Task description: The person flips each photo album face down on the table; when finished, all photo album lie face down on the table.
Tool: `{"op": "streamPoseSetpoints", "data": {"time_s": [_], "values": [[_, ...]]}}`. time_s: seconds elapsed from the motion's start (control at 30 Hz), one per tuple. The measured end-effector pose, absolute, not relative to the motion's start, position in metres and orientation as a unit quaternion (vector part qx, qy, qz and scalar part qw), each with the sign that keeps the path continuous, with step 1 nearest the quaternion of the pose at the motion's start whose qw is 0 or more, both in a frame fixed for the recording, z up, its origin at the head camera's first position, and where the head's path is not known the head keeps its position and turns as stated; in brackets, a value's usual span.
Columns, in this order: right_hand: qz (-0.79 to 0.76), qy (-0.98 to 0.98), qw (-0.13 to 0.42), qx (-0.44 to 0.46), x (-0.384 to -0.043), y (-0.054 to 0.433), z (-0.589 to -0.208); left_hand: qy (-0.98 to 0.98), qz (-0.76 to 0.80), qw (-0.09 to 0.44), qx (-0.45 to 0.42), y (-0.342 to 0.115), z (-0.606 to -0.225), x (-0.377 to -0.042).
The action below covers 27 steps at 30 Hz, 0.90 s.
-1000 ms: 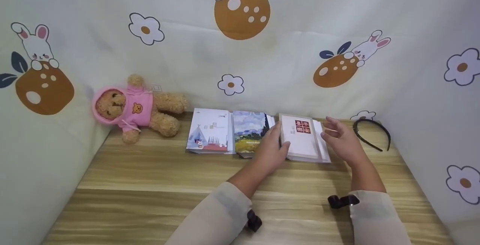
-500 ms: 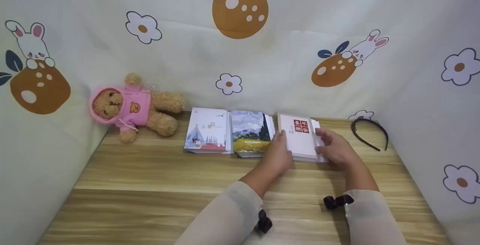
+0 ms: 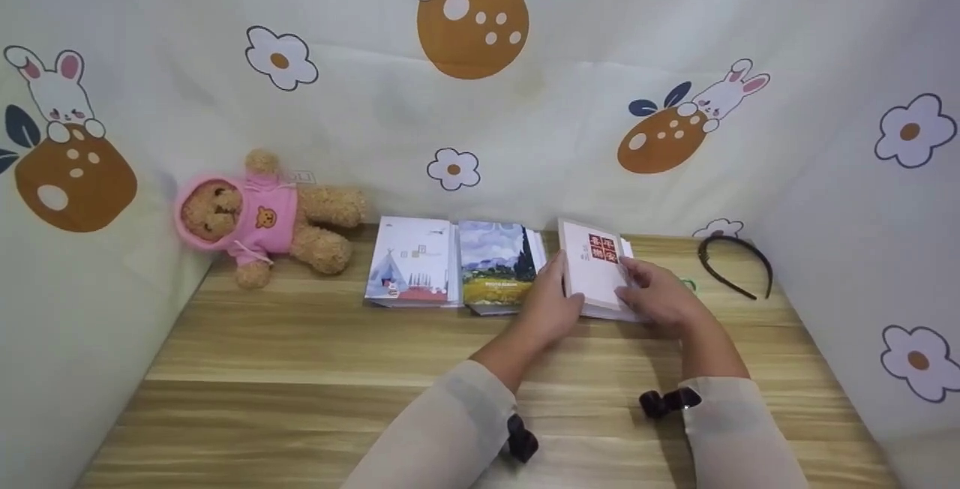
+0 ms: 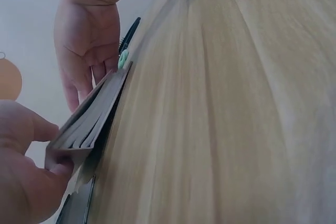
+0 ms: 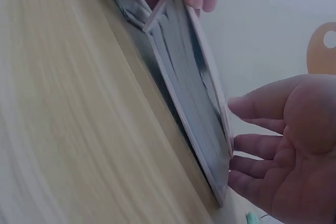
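A white photo album (image 3: 592,264) with red square lettering is tilted, its spine side raised off the table. My left hand (image 3: 551,298) grips that spine, thumb near the front cover; in the left wrist view the same hand (image 4: 26,166) pinches the spine's end. At the opposite edge, my right hand (image 3: 656,294) holds the cover with thumb and fingertips. The right wrist view shows this hand (image 5: 289,145) at the cover's free edge, with the album's pages (image 5: 184,66) fanned slightly below. Beside it lies an album with a painted landscape (image 3: 495,264).
Farther left lies another album with a tent picture (image 3: 412,260). A teddy bear (image 3: 270,219) in a pink hoodie lies at the back left. A black headband (image 3: 735,268) is at the right, with a small green item (image 3: 690,284) partly behind my right hand. Patterned cloth (image 3: 360,114) hangs behind.
My right hand has moved left onto the white album's right edge. My left hand has taken hold of the spine, and the album has tilted up. A green item now shows behind the right hand.
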State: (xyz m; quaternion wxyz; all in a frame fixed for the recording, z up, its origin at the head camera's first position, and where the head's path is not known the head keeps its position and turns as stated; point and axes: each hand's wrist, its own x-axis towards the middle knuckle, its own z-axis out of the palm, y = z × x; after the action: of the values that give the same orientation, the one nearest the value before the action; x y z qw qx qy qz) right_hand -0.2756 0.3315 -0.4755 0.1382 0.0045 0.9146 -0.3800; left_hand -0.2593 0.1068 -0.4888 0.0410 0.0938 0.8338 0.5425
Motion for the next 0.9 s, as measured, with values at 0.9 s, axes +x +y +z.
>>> {"op": "streamPoseSetpoints", "data": {"time_s": [0.9], "values": [[-0.602,0.788,0.126,0.004,-0.263,0.304,-0.445,0.699,0.701,0.053,0.128,0.120,-0.462,-0.258]]}}
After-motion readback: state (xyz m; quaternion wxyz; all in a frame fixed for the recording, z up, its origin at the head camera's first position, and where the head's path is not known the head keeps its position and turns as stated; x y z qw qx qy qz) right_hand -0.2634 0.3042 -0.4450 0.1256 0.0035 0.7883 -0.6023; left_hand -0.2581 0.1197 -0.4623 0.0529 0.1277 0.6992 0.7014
